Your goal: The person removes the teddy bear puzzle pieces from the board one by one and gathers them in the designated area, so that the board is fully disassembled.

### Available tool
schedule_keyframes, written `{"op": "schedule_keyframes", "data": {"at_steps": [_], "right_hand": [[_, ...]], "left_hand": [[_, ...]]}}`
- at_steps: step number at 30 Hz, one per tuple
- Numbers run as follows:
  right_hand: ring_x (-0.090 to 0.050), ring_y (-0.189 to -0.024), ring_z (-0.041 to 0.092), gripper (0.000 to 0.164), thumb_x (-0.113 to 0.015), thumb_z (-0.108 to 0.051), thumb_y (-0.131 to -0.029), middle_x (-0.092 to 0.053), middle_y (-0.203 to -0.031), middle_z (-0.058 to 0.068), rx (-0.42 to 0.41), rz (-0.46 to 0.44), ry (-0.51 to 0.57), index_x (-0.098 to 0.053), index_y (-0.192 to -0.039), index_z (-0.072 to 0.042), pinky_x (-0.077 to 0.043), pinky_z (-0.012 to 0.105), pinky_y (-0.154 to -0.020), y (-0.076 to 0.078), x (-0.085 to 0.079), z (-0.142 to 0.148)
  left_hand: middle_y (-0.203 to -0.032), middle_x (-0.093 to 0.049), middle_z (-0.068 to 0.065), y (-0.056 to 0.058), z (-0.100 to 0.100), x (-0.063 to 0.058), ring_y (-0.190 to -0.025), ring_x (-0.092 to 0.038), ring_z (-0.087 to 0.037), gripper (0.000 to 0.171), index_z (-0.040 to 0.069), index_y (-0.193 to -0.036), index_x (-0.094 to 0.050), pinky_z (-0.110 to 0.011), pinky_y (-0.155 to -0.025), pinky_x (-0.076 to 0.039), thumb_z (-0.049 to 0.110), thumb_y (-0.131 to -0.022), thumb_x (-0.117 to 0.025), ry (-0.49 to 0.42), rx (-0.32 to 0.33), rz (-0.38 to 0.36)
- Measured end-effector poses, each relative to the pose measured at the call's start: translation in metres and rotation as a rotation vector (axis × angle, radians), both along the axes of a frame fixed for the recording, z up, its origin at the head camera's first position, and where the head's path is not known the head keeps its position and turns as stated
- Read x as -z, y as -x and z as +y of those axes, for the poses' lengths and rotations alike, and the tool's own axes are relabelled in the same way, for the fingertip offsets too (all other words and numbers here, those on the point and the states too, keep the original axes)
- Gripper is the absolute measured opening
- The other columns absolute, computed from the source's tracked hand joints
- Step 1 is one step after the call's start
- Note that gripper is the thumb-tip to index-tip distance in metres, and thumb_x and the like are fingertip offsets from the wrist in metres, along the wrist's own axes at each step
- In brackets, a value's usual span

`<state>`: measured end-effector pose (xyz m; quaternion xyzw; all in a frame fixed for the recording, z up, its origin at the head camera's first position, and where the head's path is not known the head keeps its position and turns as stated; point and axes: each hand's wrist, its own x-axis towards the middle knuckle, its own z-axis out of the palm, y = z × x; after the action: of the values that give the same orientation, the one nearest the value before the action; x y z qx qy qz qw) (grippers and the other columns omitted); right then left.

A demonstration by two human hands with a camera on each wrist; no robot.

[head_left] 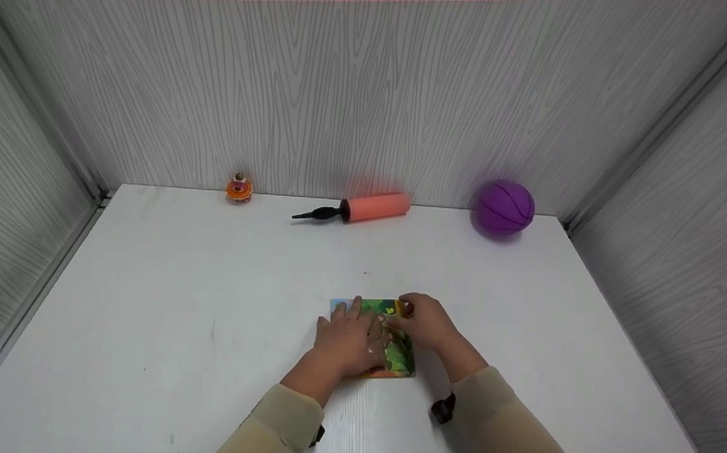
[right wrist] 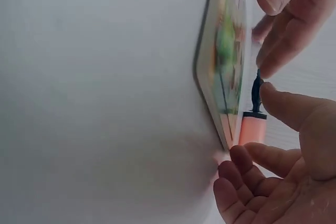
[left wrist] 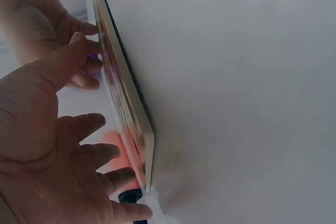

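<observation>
A thin, square-cornered board with a bright printed picture, mostly green with blue and orange edges, lies flat on the white table. Dark lines cross its face in the right wrist view, like joins of a puzzle. My left hand is spread over its left half and hides much of the picture. At the far right corner is my right hand, its thumb above the picture. In the right wrist view, its loosely bent fingertips are right at the board's corner, and nothing shows pinched between thumb and fingers.
Along the back of the white table are a small orange toy, a hand pump with a coral barrel and black nozzle, and a purple ball. Wood-grain panels wall the back and both sides.
</observation>
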<state>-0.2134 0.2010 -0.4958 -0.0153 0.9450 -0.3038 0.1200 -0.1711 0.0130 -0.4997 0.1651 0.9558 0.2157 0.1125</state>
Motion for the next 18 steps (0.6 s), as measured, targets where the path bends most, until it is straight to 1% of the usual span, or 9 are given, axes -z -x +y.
{"op": "schedule_keyframes", "data": {"at_steps": [3,7,10,14,18], "right_hand": [[-0.063,-0.107,0.025,0.055,-0.084,-0.022,-0.093,-0.069,-0.122,0.015,0.011,0.011,0.017,-0.064,-0.138,0.004,-0.057,0.046,-0.095,-0.001,0.005,-0.005],[-0.063,-0.106,0.025,0.053,-0.086,-0.018,-0.090,-0.069,-0.118,0.014,0.029,0.043,0.020,-0.066,-0.134,0.005,-0.057,0.045,-0.094,-0.007,0.013,-0.010],[-0.063,-0.104,0.024,0.052,-0.086,-0.017,-0.089,-0.069,-0.117,0.014,0.048,0.050,0.027,-0.067,-0.132,0.005,-0.057,0.045,-0.093,-0.009,0.015,-0.012],[-0.063,-0.101,0.024,0.050,-0.088,-0.017,-0.088,-0.068,-0.113,0.013,0.068,0.013,0.050,-0.067,-0.127,0.005,-0.059,0.042,-0.089,-0.009,0.013,-0.010],[-0.062,-0.094,0.024,0.049,-0.091,-0.015,-0.082,-0.065,-0.105,0.012,0.099,-0.016,0.092,-0.067,-0.120,0.006,-0.058,0.040,-0.081,-0.007,0.009,-0.005]], "left_hand": [[-0.170,-0.032,-0.020,-0.005,0.000,0.003,-0.155,-0.025,-0.049,0.065,0.016,-0.158,-0.052,-0.077,-0.114,-0.030,0.047,-0.102,-0.061,0.002,0.016,-0.016],[-0.170,-0.032,-0.019,-0.010,-0.003,0.006,-0.157,-0.024,-0.048,0.067,0.015,-0.156,-0.053,-0.076,-0.115,-0.029,0.043,-0.097,-0.067,-0.024,0.008,-0.031],[-0.171,-0.030,-0.018,-0.012,-0.005,0.007,-0.158,-0.021,-0.046,0.068,0.017,-0.157,-0.052,-0.076,-0.116,-0.027,0.043,-0.097,-0.067,-0.014,0.007,-0.042],[-0.173,-0.025,-0.017,-0.017,-0.005,0.000,-0.159,-0.016,-0.046,0.070,0.020,-0.160,-0.049,-0.077,-0.117,-0.024,0.045,-0.098,-0.068,0.015,0.008,-0.077],[-0.174,-0.024,-0.015,-0.021,-0.003,-0.009,-0.160,-0.015,-0.044,0.072,0.021,-0.161,-0.048,-0.077,-0.118,-0.023,0.045,-0.097,-0.070,0.021,0.011,-0.098]]}}
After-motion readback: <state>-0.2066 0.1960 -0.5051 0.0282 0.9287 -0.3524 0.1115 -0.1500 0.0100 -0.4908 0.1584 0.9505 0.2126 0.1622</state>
